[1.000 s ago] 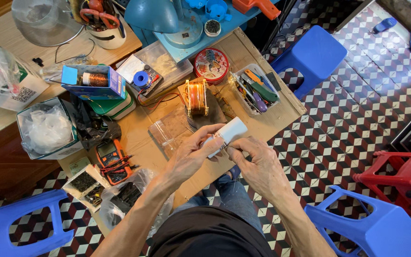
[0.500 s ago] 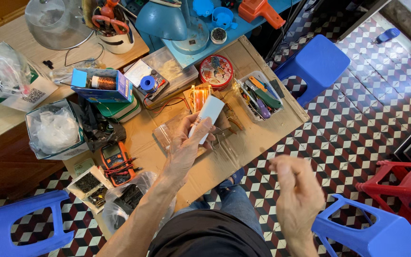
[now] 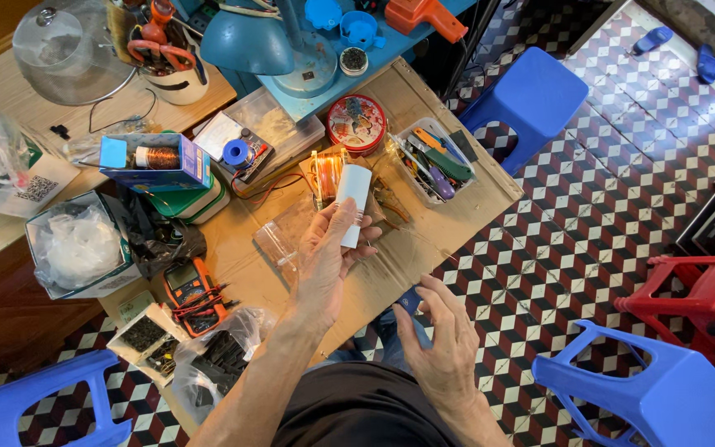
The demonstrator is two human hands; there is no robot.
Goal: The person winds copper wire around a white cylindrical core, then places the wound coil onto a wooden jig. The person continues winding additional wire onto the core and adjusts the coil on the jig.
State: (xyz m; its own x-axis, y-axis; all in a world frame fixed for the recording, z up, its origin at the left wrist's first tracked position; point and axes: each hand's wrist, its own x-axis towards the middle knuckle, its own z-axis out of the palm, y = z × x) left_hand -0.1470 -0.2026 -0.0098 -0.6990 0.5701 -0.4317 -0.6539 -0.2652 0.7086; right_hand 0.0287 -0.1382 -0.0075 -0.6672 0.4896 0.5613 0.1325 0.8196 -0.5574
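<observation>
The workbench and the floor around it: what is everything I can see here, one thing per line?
white cylinder: one, white, held up over the bench middle
small dark object: one, dark blue, at the bench's near edge, kind unclear
copper wire spool: one, orange, just behind the cylinder
round tin: one, red, far side of bench
tool tray: one, clear, mixed tools, bench right
multimeter: one, orange and black, bench left
open box: one, blue, holds a copper coil
desk lamp: one, blue, far edge
plastic stools: four, three blue, one red, on the tiled floor
left hand: grip on the white cylinder
right hand: fingers on the small dark object
</observation>
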